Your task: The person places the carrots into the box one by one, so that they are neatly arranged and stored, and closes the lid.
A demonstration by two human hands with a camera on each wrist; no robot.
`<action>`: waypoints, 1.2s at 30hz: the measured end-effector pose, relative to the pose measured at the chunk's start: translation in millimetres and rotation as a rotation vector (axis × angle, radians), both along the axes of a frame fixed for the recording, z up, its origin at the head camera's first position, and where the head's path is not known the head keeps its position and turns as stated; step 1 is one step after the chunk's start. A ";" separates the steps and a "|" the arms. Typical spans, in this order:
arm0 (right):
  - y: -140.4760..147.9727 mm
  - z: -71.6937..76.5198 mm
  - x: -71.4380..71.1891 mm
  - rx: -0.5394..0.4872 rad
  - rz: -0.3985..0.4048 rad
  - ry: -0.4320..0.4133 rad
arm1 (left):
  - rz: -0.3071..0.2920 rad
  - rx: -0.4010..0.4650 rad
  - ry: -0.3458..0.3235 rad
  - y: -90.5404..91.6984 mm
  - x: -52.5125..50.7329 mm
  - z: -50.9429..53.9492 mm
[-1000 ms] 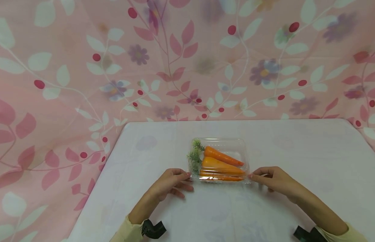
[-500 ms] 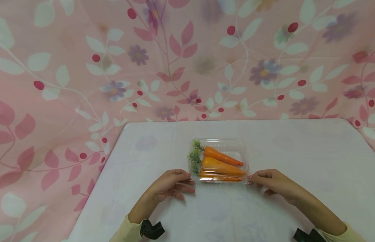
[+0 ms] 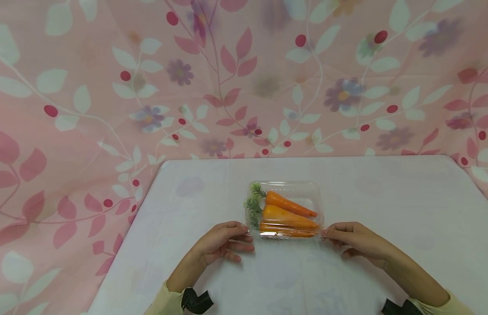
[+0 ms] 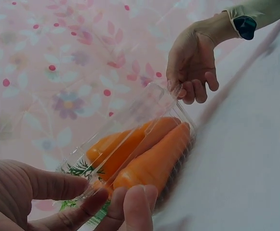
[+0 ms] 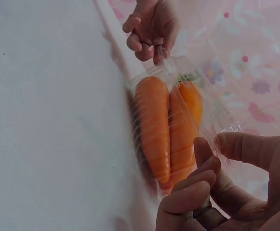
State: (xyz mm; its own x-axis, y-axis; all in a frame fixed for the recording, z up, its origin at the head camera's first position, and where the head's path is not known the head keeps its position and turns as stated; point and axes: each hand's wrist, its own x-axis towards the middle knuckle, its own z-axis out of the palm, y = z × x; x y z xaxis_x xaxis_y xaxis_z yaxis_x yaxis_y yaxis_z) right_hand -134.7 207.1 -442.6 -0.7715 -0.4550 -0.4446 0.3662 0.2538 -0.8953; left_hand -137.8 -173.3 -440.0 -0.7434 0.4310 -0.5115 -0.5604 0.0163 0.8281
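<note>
A clear plastic clamshell box (image 3: pixel 308 190) lies on the white-covered table in the head view. Inside are several orange carrots (image 3: pixel 289 214), their green leafy tops (image 3: pixel 252 210) at the box's left end. My left hand (image 3: pixel 225 241) pinches the near left corner of the clear plastic between thumb and index finger, the other fingers loosely spread. At the near right corner, my right hand (image 3: pixel 358 239) pinches the plastic in the same way. Both wrist views show the thin edge between thumb and fingertip. Whether the lid sits fully down, I cannot tell.
A white cloth (image 3: pixel 405 197) covers the table, whose far edge meets a pink floral curtain (image 3: pixel 244 87). Black wrist mounts (image 3: pixel 197 301) sit at the cuffs of pale yellow sleeves (image 3: pixel 165 299).
My right hand has dropped slightly toward me, its lower fingers hanging a little looser. The left hand's free fingers have shifted slightly. The box stays in place.
</note>
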 end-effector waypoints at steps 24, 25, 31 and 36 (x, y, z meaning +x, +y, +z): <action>-1.2 0.1 0.1 -0.077 0.008 -0.002 | 0.071 0.024 0.002 3.3 -0.7 0.5; -1.0 -0.2 0.2 -0.080 0.009 0.000 | 0.073 0.025 0.005 3.3 -0.8 0.3; -1.1 -0.7 0.2 -0.091 0.003 0.007 | 0.078 0.024 0.022 3.7 -0.5 0.1; -0.9 -2.0 0.1 -0.101 0.006 0.008 | 0.074 0.014 0.034 4.2 0.0 0.3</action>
